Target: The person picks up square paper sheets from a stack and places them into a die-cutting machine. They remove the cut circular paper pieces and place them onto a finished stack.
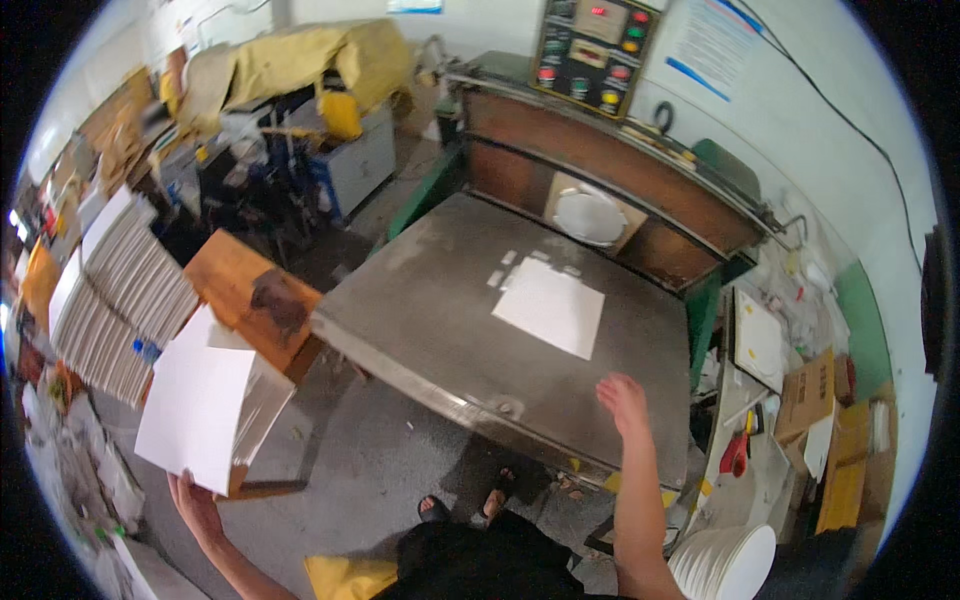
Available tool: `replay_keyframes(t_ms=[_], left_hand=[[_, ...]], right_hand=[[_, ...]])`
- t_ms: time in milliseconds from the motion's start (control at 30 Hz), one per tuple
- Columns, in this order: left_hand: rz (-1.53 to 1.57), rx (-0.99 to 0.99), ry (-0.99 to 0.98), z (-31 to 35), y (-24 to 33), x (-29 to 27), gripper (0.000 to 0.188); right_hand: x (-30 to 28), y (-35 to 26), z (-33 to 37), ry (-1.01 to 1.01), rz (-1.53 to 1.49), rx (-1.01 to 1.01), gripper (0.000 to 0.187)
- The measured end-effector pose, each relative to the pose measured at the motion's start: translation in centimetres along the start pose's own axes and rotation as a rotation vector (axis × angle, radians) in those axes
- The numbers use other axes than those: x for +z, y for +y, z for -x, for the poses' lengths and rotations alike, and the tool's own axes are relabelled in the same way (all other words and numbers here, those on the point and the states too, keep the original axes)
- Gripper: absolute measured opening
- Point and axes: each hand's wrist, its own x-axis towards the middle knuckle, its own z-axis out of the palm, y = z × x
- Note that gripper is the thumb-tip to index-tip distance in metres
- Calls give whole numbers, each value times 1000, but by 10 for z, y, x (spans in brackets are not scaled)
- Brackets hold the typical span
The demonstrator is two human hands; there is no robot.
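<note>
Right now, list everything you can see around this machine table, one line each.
Grey metal machine table: one, grey, centre.
White paper sheet: one, white, flat on the table's far half.
White paper stack: one, white, lower left, left hand at its near edge.
Brown wooden board: one, brown, left of the table.
Tall bundled paper piles: several, white, far left.
Control panel with coloured buttons: one, dark, behind the table.
Yellow cloth cover: one, yellow, over a machine at top left.
Round white plates: one stack, white, lower right.
Cardboard boxes: several, brown, right.
Left hand: one, under the stack; grip unclear.
Right hand: one, open, over the table's near edge.
</note>
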Motion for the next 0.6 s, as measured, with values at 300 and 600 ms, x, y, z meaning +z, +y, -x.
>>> replay_keyframes(t_ms=[300, 600], left_hand=[[152, -655, -313, 153, -103, 217, 62], [111, -964, -672, 208, -179, 433, 39]], right_hand=[[41, 25, -208, 120, -161, 347, 27], [-28, -42, -198, -218, -485, 205, 22]])
